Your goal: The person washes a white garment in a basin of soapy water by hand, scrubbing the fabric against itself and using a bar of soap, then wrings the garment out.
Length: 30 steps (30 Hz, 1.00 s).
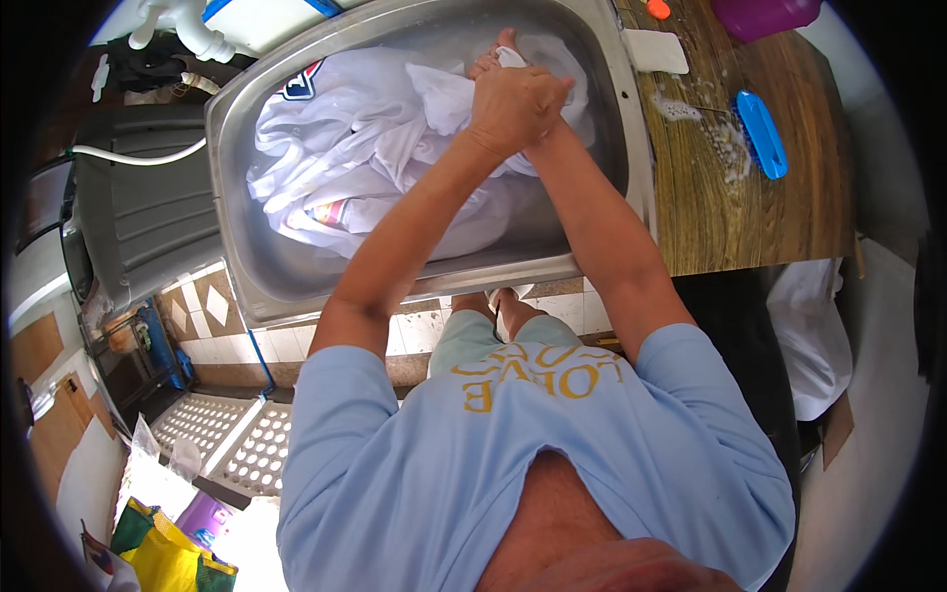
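Observation:
White wet clothing (pixel 340 128) lies bunched in water inside a metal sink (pixel 225 212). A dark logo patch shows at its upper left, and a small multicoloured print near its lower edge. My left hand (pixel 517 107) is closed on a bunch of the cloth at the sink's right side. Close against it, my right hand (pixel 487 63) grips the same cloth, mostly hidden behind the left hand with only some fingers showing. A part of the garment stretches from the hands back to the heap.
On the wooden counter (pixel 705 212) to the right are a blue scrub brush (pixel 762 134), suds, a pale slab (pixel 656 51), an orange cap (pixel 659 9) and a purple container (pixel 764 15). A grey plastic chair (pixel 148 197) stands left of the sink. White cloth (pixel 811 335) hangs below the counter.

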Available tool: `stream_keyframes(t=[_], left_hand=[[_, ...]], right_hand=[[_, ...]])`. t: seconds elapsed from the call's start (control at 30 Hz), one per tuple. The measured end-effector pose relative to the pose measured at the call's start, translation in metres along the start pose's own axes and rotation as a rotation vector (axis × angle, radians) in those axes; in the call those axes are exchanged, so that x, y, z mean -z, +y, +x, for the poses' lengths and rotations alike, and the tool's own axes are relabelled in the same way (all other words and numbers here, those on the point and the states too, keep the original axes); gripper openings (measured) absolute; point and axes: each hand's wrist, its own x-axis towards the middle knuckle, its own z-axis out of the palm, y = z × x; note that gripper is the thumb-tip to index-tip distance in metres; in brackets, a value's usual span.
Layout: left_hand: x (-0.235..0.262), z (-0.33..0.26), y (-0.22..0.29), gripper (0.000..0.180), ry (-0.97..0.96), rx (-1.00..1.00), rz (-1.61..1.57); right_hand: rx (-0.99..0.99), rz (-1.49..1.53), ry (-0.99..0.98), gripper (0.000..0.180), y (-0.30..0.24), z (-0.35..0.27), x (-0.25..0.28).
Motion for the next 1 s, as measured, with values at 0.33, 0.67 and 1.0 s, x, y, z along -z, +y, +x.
stream_keyframes(t=[0.33, 0.67, 1.0], left_hand=[[-0.007, 0.024, -0.025, 0.019, 0.026, 0.103, 0.139], [0.093, 0.035, -0.028, 0.033, -0.559, 0.593, -0.096], [0.144, 0.002, -0.035, 0.02, -0.337, 0.701, -0.471]], right_hand=[[-0.12, 0.145, -0.05, 0.051, -0.014, -0.003, 0.012], [0.11, -0.235, 0.582, 0.05, -0.041, 0.007, -0.049], [0.055, -0.252, 0.247, 0.04, -0.042, -0.005, -0.092]])
